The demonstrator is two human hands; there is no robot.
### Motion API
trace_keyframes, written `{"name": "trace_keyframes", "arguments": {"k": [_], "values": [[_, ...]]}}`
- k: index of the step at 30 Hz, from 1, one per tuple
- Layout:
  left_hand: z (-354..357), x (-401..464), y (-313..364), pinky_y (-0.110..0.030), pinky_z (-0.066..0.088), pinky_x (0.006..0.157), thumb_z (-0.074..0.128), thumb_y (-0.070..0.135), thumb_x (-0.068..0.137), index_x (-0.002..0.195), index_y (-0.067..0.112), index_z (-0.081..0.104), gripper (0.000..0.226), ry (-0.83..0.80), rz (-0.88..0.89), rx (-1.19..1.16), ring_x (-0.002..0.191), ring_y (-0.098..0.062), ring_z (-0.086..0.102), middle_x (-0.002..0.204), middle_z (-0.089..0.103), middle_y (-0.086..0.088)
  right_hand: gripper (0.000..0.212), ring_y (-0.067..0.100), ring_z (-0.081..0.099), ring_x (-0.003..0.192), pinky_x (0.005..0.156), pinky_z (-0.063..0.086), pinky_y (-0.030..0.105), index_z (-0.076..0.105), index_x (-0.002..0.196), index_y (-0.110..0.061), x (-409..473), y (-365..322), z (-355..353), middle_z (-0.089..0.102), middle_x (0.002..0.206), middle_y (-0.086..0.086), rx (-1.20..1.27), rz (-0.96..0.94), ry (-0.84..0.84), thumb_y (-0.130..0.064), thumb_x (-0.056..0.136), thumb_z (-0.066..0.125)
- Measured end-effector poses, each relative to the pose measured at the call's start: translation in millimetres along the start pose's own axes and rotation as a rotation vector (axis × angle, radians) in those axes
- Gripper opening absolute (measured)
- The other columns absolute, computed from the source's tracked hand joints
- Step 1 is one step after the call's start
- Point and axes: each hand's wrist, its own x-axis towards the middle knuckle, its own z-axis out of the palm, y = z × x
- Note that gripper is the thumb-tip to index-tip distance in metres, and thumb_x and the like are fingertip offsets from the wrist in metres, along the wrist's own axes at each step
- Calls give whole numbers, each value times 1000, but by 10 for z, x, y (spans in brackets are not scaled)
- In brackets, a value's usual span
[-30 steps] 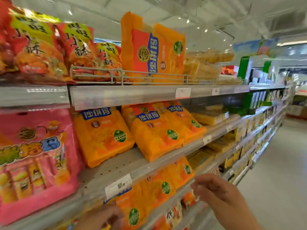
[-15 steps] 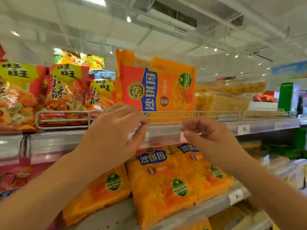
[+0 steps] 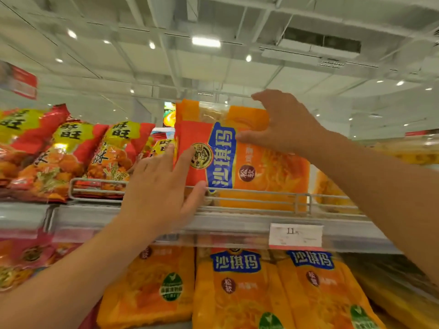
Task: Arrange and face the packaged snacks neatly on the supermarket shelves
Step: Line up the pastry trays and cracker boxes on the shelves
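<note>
My left hand (image 3: 159,186) is spread flat, fingers pressing the left end of the big orange snack bag (image 3: 261,167). My right hand (image 3: 282,124) is spread too, thumb on the front and fingers over the top edge. The bag stands on its side on the top shelf (image 3: 237,222), behind the wire rail (image 3: 261,193). Red snack bags (image 3: 71,157) lean just beside it on the left. A price tag (image 3: 295,235) sticks on the shelf edge. More orange bags (image 3: 237,288) lie on the shelf below.
</note>
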Motion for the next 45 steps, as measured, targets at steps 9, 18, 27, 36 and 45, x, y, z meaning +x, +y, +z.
{"name": "trace_keyframes", "arguments": {"k": [9,18,27,36,45], "values": [[12,-24,-17,-41,48,90,26,61,93,144,22,29,64,36,63,-81,109,-24,64,131,62,-5,68,8,71,66,63,53,27,58,104,-37,485,-10,-244,72,84,-13,16,30,-522,-73,49,77],[24,-36,-24,-42,44,98,23,62,92,146,27,21,64,28,59,-96,117,-23,60,139,56,-4,70,22,74,81,81,58,48,57,112,-31,510,-59,-262,76,96,-4,203,-6,-736,-53,52,85],[110,-36,-85,-46,50,84,43,43,92,144,16,33,59,245,137,-201,113,-35,57,150,37,-21,66,9,72,64,46,52,19,59,96,-35,260,-34,-519,73,79,-20,297,9,-441,-62,42,86],[86,-102,-124,-43,39,99,39,56,94,143,3,29,73,350,162,-556,128,-34,44,143,37,-17,60,12,72,62,45,52,20,65,97,-26,-285,-93,-1314,74,78,-12,546,165,32,-41,46,92],[-436,-579,73,-32,58,77,70,76,64,131,58,41,76,-85,-46,-1679,111,-14,65,126,63,12,75,31,74,84,68,59,46,62,114,-16,-1354,-804,-810,76,96,8,1178,534,130,-30,48,95]]}}
